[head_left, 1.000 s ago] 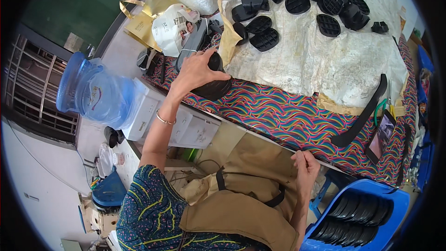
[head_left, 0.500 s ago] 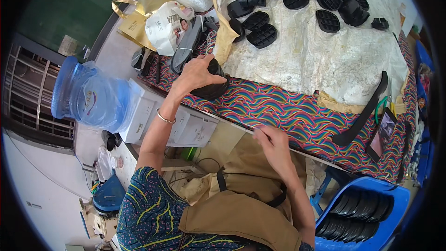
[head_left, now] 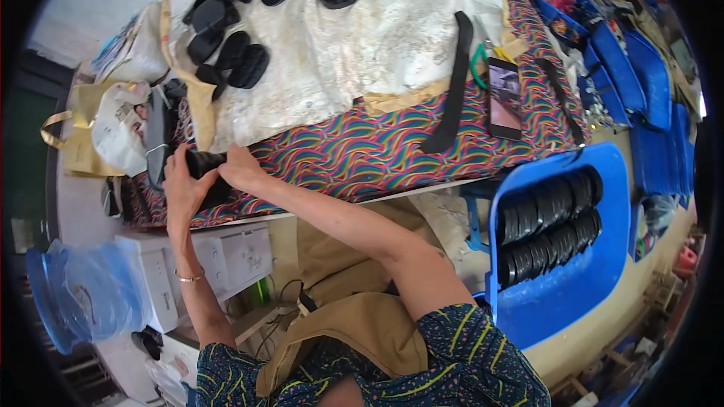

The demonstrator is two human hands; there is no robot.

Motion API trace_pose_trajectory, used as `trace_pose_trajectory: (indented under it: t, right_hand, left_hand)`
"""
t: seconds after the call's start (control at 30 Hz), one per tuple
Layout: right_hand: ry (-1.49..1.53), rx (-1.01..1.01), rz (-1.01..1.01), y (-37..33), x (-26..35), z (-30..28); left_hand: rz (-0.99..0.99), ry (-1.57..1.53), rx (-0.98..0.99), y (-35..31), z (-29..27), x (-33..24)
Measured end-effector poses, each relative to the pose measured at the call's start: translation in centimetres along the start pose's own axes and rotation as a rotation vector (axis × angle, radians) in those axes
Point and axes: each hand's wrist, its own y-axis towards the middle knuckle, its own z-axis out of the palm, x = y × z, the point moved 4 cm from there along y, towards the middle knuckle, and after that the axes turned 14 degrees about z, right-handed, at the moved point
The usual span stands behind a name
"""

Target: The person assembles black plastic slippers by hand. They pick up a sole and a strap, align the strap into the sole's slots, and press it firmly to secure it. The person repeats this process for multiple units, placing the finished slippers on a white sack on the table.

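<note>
Toward the left end of the table's front edge, a stack of black rounded pads (head_left: pixel 202 162) lies between my two hands. My left hand (head_left: pixel 183 183) is curled round the stack's left side. My right hand (head_left: pixel 241 169) reaches across with its fingers pressed against the stack's right end; its fingertips are partly hidden. Grey flat strips (head_left: pixel 156 136), bound together, lie just behind my left hand. Loose black pads (head_left: pixel 247 66) with a grid pattern are spread over the whitish sheet (head_left: pixel 324 53).
To the right on the patterned tablecloth (head_left: pixel 362 154) are a curved black strip (head_left: pixel 457 75), green-handled scissors (head_left: pixel 480 66) and a phone (head_left: pixel 504 98). A blue bin (head_left: pixel 558 309) by the table's front right holds rows of black pads. A water dispenser (head_left: pixel 151 286) stands at the lower left.
My right hand has moved left from the table's front edge to the stack, joining my left hand there. The view has swung right, showing more of the blue bin.
</note>
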Motion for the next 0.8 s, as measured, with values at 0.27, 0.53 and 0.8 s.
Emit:
trace_pose_trajectory:
  t: [0.27, 0.53, 0.8]
  right_hand:
    - [0.118, 0.058, 0.021, 1.5, -0.9, 0.6]
    - [0.507, 0.449, -0.237, -5.2, -1.4, 3.0]
    - [0.092, -0.001, -0.486, -11.4, 1.9, -3.1]
  left_hand:
    - [0.013, 0.087, -0.209, -2.9, -0.5, -1.3]
    - [0.020, -0.217, -0.470, -8.5, -0.6, 0.7]
    - [-0.290, -1.063, -0.694, -9.9, -0.1, -1.8]
